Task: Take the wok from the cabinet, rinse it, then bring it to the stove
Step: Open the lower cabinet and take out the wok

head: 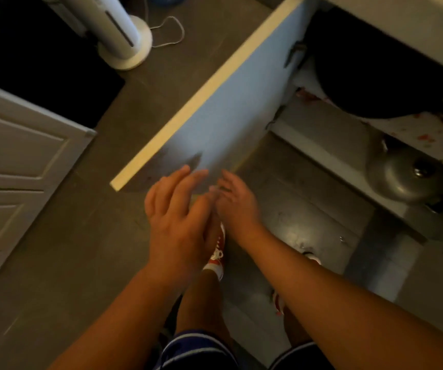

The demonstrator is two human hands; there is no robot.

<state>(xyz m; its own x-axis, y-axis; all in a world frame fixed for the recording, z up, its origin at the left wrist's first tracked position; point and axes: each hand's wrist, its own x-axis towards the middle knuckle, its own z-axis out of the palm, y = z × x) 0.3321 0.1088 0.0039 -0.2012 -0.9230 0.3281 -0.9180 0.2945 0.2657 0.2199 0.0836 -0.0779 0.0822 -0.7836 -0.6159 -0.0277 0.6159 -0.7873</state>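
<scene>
The cabinet door (228, 102) stands swung open to my upper left. Inside the cabinet, on the upper shelf, sits a large dark wok (380, 76), partly hidden under the counter edge. My left hand (177, 217) hovers just below the door's lower corner with fingers spread and nothing in it. Beside it my right hand (237, 204) is also empty, fingers apart, nearly touching the left. Both hands are well short of the wok.
A metal pot lid (402, 180) lies on the lower shelf (321, 145). A white tower fan (124, 36) with its cord stands on the dark floor at the top left. A white panelled door (14, 169) is at the left. My red shoes are below.
</scene>
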